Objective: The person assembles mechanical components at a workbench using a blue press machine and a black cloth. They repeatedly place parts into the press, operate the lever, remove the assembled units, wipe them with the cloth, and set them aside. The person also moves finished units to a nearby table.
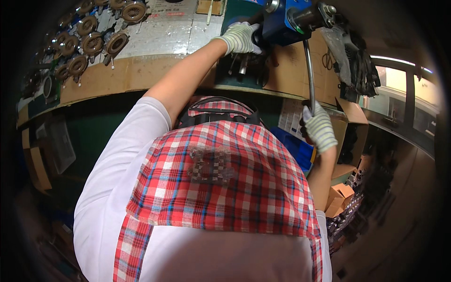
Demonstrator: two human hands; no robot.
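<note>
Where the right hand [320, 128] gripped: in a pale knit glove with yellow-green stripes, it was wrapped around the lower end of a long, straight, grey metal lever [309, 70]; from that grip the lever rose almost upright.
Press: a blue-painted metal hand press [280, 29] with a thick, dark steel shaft [307, 19] stood above the right-hand grip, at the lever's upper end.
Left hand [240, 37]: in a matching striped glove, above and left of the right-hand grip, it lay at the press's lower left side; its fingertips were hidden, so whether they were apart or clamped on a piece could not be told.
Lever stroke: the pose suited a pull in hand; whether at its beginning or its end could not be told.
Brown round parts [134, 12]: disc-shaped, with ribbed, ring-like faces, they stood grouped on a silvery sheet-topped bench [171, 35], well left of the left-hand grip; finished or waiting, their looks did not settle it.
Left to do: letting go of the lever and clearing the press seemed not yet done, since both hands were there; any piece beside the left hand was out of sight.
</note>
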